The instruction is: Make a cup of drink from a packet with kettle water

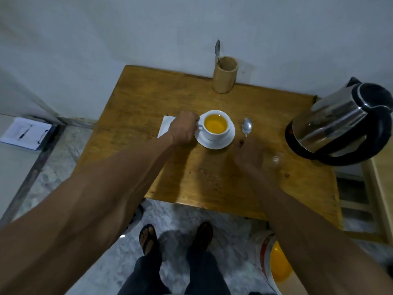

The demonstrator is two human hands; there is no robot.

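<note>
While the left hand curls closed around the handle of the white cup of yellow drink on its saucer, the right hand, blurred, hovers loosely spread and empty, just below 1 spoon; the kettle stands to its right.

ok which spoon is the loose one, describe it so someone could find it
On the wooden table, find the white cup of yellow drink on its saucer. The loose spoon lies flat right of the saucer, unlike the other spoon standing in the bamboo holder.
</note>
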